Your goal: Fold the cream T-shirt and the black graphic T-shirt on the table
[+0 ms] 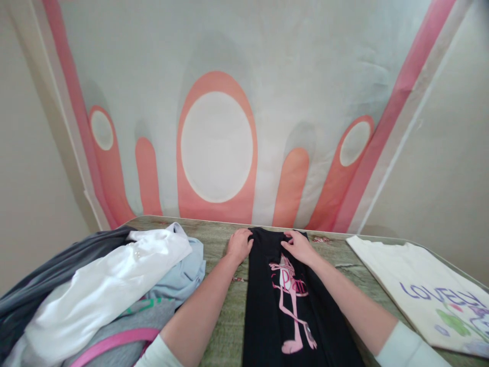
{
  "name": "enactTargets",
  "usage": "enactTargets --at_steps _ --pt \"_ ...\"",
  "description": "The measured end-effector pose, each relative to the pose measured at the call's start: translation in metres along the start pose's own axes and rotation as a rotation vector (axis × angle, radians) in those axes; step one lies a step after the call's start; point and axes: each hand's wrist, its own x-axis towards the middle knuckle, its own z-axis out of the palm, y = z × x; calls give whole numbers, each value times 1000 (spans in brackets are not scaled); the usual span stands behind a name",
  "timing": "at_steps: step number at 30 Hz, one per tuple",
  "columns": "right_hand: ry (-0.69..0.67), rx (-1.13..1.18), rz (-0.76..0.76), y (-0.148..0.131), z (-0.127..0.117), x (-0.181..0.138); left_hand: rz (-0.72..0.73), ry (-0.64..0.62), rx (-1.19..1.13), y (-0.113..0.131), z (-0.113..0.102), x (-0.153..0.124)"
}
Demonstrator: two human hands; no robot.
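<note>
A black T-shirt (263,306) lies lengthwise before me, its sides folded inward into a narrow strip. On its front is a pink cartoon figure (292,316) with pink lettering, partly covered by the folds. My left hand (240,245) is at the upper left edge of the shirt, its fingers closed on the cloth there. Near the collar, on the right side, my right hand (300,248) holds the fabric between thumb and fingers. The fingertips of both hands are partly hidden against the dark cloth.
To the left is a loose heap of clothes: a white garment (99,275), a light blue one (185,278), a dark one (57,260) and a grey one with a pink band (118,341). A cream LOVELY shirt (401,265) lies flat on the right of the wood-patterned table (225,321). A patterned backdrop (217,148) rises behind.
</note>
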Motion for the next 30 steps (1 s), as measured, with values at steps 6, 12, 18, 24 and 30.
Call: enactTargets --at_steps 6,12,18,24,30 --pt "44 -27 76 7 15 24 53 -59 25 4 1 -1" --pt "119 16 116 7 34 22 13 -185 142 5 3 -4" --pt "185 129 76 27 16 28 -59 -154 202 5 -4 -5" --pt "254 206 55 82 -36 28 -26 -66 222 31 -12 -3" --pt "199 290 1 105 -41 17 77 -240 145 51 0 -13"
